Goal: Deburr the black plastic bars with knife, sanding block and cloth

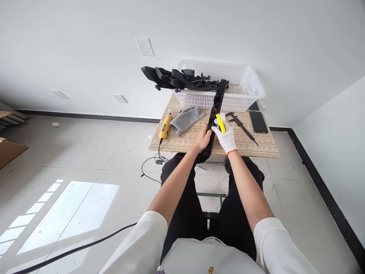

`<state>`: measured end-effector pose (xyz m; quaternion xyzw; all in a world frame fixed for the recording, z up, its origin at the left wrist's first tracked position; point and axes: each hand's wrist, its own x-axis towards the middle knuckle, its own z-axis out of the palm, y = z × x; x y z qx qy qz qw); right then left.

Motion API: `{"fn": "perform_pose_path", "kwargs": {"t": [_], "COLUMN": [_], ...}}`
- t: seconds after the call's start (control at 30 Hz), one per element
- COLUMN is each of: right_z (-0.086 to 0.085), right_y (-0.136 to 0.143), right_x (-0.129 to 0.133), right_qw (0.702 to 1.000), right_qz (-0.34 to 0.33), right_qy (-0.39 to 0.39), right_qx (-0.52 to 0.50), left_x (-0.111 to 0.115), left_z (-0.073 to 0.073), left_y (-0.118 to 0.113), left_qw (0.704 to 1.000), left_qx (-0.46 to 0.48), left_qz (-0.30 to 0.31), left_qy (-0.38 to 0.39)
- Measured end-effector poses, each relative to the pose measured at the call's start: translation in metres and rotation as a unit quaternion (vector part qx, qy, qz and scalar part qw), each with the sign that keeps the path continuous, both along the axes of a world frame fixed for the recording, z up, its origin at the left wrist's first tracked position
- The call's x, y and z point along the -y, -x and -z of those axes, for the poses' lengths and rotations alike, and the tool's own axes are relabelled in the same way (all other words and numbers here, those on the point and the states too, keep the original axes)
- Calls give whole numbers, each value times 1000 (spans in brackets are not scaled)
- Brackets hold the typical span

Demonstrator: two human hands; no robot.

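My bare left hand [203, 138] is closed around the lower part of a long black plastic part [217, 102]. The part tilts upward, its far end reaching the basket's front rim and its near end past the table edge. In a white knit glove, my right hand [226, 137] grips a yellow-handled tool [220, 123], seemingly a utility knife. Its front end points at the black part's side; the tip is too small to make out. The gloved fingertips are close beside the part.
A white plastic basket [242, 102] holds several black plastic parts [182, 79] jutting out leftward. On the wooden table [182, 144] lie a yellow rotary tool [165, 125] with a cord, a grey cloth [186, 120], a caliper [242, 126] and a phone [258, 121]. A wall stands behind.
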<state>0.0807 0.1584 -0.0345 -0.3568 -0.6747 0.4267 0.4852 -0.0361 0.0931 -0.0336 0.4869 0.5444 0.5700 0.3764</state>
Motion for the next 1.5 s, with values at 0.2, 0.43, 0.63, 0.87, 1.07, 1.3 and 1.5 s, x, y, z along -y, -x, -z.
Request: {"fn": "perform_pose_path", "kwargs": {"t": [0.2, 0.43, 0.63, 0.87, 1.07, 1.3, 1.5], "right_z": [-1, 2, 3, -3, -3, -8, -8], "right_y": [-2, 4, 4, 3, 0, -3, 5], "right_x": [7, 4, -1, -3, 10, 42, 31], "right_qw": [997, 998, 992, 962, 991, 986, 991], "right_qz": [42, 45, 38, 95, 60, 14, 26], "right_qy": [-20, 46, 112, 222, 114, 57, 63], "right_qx": [67, 16, -33, -126, -37, 157, 118], "left_x": [0, 3, 2, 3, -1, -10, -6], "left_z": [1, 0, 3, 4, 9, 10, 11], "left_y": [3, 2, 2, 2, 6, 9, 6], "left_qw": [996, 993, 997, 999, 998, 986, 994], "left_qx": [-84, -114, -78, -39, -50, -64, -38], "left_qz": [-27, -20, -24, -12, -35, -97, -83], "left_qy": [-27, -1, 1, 1, -29, -120, -66]}}
